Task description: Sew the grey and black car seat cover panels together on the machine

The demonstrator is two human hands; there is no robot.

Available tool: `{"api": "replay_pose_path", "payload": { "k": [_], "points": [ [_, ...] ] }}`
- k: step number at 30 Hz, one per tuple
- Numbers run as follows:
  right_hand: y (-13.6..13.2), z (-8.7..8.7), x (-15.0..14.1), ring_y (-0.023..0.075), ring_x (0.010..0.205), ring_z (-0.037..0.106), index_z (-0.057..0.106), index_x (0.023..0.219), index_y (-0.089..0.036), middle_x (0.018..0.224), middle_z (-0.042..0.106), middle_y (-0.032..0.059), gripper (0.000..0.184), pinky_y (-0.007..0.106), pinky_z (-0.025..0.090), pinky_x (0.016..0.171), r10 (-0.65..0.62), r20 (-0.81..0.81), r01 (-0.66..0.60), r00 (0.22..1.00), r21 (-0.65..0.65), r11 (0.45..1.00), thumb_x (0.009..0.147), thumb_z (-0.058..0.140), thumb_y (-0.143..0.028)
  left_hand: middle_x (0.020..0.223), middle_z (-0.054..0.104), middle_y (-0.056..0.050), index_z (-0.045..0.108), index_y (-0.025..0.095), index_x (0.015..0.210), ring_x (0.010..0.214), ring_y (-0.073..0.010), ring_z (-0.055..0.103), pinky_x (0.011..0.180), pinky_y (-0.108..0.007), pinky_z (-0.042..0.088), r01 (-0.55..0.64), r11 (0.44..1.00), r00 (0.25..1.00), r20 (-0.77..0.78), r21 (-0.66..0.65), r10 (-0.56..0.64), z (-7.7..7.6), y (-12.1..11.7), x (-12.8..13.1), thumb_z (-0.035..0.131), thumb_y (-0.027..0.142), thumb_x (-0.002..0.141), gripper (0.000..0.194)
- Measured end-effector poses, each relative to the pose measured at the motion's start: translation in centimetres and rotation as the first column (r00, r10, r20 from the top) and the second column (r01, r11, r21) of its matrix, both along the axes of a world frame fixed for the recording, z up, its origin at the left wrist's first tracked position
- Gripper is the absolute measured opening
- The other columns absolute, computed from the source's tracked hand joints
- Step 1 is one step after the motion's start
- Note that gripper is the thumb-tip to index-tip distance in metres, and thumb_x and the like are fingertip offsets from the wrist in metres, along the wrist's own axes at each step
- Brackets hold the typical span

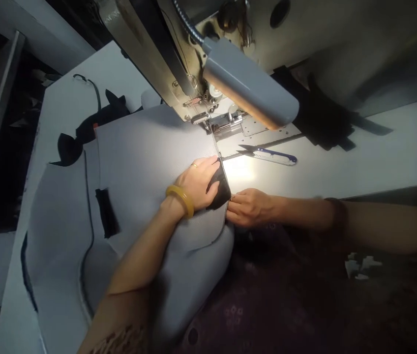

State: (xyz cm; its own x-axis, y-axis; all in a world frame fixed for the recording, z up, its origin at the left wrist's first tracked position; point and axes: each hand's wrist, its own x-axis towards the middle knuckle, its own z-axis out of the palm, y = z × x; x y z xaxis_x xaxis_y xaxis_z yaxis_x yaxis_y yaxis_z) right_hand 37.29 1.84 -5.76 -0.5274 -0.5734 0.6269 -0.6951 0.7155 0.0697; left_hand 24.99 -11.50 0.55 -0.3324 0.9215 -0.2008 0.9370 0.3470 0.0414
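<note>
Grey fabric (142,147) lies under the sewing machine's presser foot (204,123), its right edge running down toward me. My left hand (199,184), with a yellow bangle at the wrist, rests flat on it, fingers spread over a black patch (221,189) at the edge. At the lower corner of that patch, my right hand (250,207) pinches the fabric's edge, the fingertips partly hidden. A second black strip (107,213) sits on the fabric left of my left wrist.
A grey lamp (251,83) hangs by the needle area and lights the white table (396,157). Blue-handled thread snips (269,156) lie right of the presser foot. Black fabric pieces (319,113) are bunched beneath the machine arm, and more black fabric (98,120) lies at left.
</note>
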Motion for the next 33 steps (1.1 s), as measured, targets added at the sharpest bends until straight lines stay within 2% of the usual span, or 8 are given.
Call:
{"api": "replay_pose_path", "payload": {
  "k": [5,9,20,33],
  "points": [
    [-0.3,0.0,0.2,0.0115,0.05,0.037,0.037,0.059,-0.019,0.054,0.043,-0.0008,0.027,0.028,0.021,0.046,0.014,0.045,-0.015,0.999,0.014,1.0,0.082,0.034,-0.004,0.137,0.049,-0.01,0.053,0.009,0.124,0.125,-0.0245,0.045,0.109,-0.039,0.038,0.014,1.0,1.0,0.009,0.019,-0.014,0.1,-0.1,-0.2,0.042,0.027,0.087,0.043],
    [-0.2,0.3,0.3,0.0114,0.05,0.037,0.038,0.06,-0.019,0.054,0.043,-0.001,0.027,0.027,0.023,0.046,0.031,0.052,-0.03,0.998,-0.032,0.999,0.082,0.036,-0.004,0.134,0.051,-0.012,0.055,0.006,0.122,0.124,-0.0254,0.045,0.109,-0.038,0.037,0.03,0.998,1.0,0.0,0.05,-0.03,0.0,-0.1,-0.1,0.042,0.025,0.088,0.041],
    [0.2,1.7,0.3,0.0123,0.052,0.033,0.039,0.056,-0.019,0.055,0.039,-0.0004,0.028,0.027,0.024,0.049,0.052,0.153,-0.037,0.987,-0.099,0.994,0.078,0.038,-0.002,0.128,0.054,-0.015,0.057,0.008,0.111,0.118,-0.0277,0.049,0.097,-0.038,0.045,0.034,0.999,0.999,0.02,0.007,-0.034,0.8,0.7,-0.1,0.046,0.03,0.087,0.034],
    [1.1,1.7,-2.0,0.0128,0.052,0.034,0.042,0.056,-0.019,0.052,0.043,-0.0009,0.03,0.027,0.027,0.051,0.007,0.147,0.005,0.989,-0.081,0.997,0.083,0.038,-0.007,0.123,0.057,-0.013,0.06,0.01,0.105,0.117,-0.0265,0.05,0.097,-0.037,0.045,0.021,0.999,0.997,0.07,-0.03,-0.018,1.2,2.0,-2.5,0.046,0.031,0.087,0.031]
  ]
}}
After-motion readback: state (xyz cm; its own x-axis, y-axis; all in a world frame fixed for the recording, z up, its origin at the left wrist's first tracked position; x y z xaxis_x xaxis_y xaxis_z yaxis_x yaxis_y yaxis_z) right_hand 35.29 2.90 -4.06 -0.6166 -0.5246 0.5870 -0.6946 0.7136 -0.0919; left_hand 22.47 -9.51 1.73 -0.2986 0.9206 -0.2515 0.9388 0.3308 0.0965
